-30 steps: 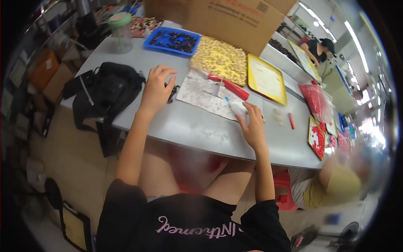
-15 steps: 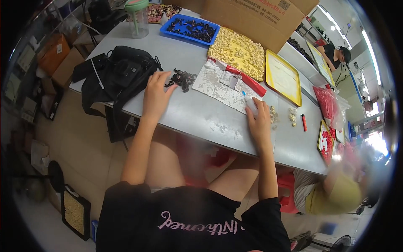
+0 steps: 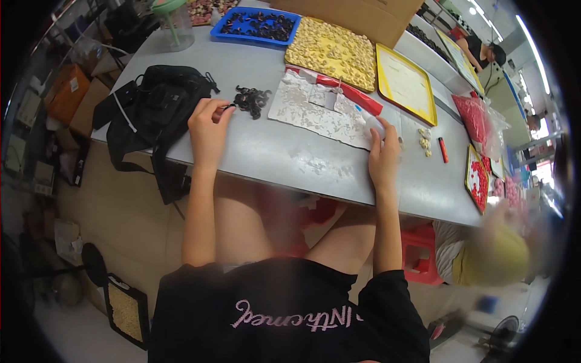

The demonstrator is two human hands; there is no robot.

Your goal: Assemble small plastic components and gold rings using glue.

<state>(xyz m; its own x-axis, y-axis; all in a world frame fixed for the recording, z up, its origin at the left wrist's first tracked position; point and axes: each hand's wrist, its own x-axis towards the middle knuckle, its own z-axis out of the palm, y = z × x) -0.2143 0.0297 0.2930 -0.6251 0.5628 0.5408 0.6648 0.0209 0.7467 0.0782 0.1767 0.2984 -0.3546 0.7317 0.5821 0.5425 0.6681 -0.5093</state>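
Observation:
My left hand (image 3: 209, 124) is at the left of the table, its thumb and fingertips pinched on a small black curved piece (image 3: 229, 107). Just beside it lies a loose pile of similar shiny black pieces (image 3: 252, 101). My right hand (image 3: 385, 151) is wrapped round a small whitish squeeze bottle (image 3: 375, 126) with a blue tip, held at the right edge of a worn white board (image 3: 321, 121). Flaky residue covers that board, and a red strip (image 3: 357, 97) runs along its far side. A few cream pieces (image 3: 425, 145) lie right of my right hand.
A black bag (image 3: 160, 100) rests at the left. Farther back are a blue tray (image 3: 254, 41) of black pieces, a yellow tray (image 3: 330, 51) of cream pieces, another yellow tray (image 3: 408, 85) and a cardboard box (image 3: 363, 18). A red lighter-like stick (image 3: 443, 150) lies at the right.
My left hand has closed from spread fingers into a pinch on a black piece and drawn back slightly from the pile. My right hand keeps hold of the bottle. The whole view has shifted.

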